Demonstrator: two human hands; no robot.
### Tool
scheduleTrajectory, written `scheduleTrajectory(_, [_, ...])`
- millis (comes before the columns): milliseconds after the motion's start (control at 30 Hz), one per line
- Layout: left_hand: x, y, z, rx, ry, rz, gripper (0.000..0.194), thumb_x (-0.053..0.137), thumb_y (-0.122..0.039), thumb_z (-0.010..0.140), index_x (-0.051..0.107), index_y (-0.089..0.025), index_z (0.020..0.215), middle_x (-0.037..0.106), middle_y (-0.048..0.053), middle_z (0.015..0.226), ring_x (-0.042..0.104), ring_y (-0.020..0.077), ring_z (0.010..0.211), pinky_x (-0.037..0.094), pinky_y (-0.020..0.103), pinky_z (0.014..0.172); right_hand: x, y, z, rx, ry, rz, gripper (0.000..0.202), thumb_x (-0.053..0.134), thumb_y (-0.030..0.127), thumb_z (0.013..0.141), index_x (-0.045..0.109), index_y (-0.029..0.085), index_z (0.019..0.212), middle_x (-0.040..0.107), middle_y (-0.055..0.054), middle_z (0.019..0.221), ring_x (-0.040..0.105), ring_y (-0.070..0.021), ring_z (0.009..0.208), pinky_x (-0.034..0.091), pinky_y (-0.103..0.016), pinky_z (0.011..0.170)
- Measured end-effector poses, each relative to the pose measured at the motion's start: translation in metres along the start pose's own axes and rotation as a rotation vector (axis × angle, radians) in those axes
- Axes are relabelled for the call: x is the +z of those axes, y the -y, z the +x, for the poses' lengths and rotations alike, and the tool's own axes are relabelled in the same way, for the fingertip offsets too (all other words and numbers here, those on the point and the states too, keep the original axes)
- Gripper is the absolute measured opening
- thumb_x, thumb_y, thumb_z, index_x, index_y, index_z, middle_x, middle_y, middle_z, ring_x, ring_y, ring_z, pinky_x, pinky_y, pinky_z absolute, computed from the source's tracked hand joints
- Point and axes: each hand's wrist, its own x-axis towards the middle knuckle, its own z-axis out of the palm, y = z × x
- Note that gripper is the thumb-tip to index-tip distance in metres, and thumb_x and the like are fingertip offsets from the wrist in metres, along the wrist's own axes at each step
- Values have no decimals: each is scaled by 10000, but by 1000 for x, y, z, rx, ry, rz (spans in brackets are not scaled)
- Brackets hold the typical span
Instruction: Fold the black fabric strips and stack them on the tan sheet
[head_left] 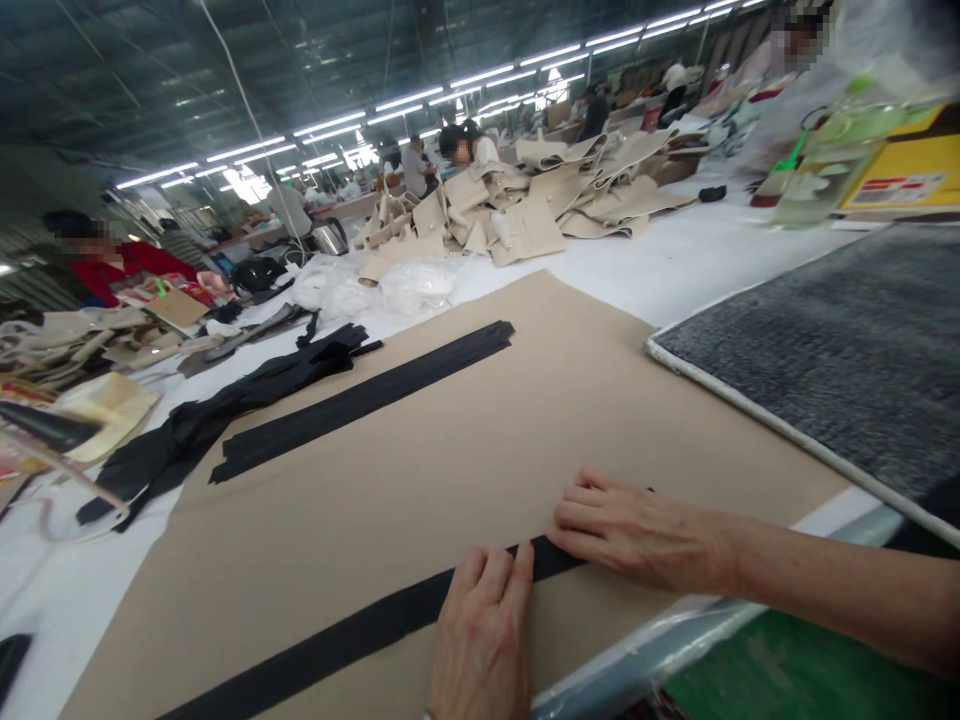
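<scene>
1. I see the left hand (484,630) and right hand (637,530) side by side, apart, fingers on the long flat black strip (337,645), near side of the smooth tan sheet (420,480); can't tell if either pinches.
2. Second flat black strip (367,400) far and left, same sheet.
3. White tabletop (645,265) below; heaped tan pieces (529,230) far.
4. Dark high ceiling (300,60), bright white tube lights (409,100), people (415,168) far off.

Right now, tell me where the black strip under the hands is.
In the head view, the black strip lies on the tan sheet, running from the bottom edge, left of centre, up to the left hand and right hand.
</scene>
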Motion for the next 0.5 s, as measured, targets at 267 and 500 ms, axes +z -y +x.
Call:
scheduleTrajectory(267, [6, -6, 5, -31, 3, 116, 728, 407, 69, 760, 438, -251, 1413, 549, 54, 985, 463, 224, 899, 452, 365, 832, -4, -9, -24, -5, -30, -32, 273, 326, 114, 1000, 575, 114, 1111, 558, -61, 875, 483, -180, 797, 343, -363, 783])
scheduleTrajectory(500, [10, -5, 11, 18, 12, 241, 741, 474, 7, 776, 397, -322, 1436, 536, 56, 1005, 458, 236, 888, 424, 372, 781, -13, -12, -43, 21, -7, -47, 291, 309, 99, 992, 554, 99, 1149, 564, -76, 895, 492, -188, 817, 357, -374, 825])
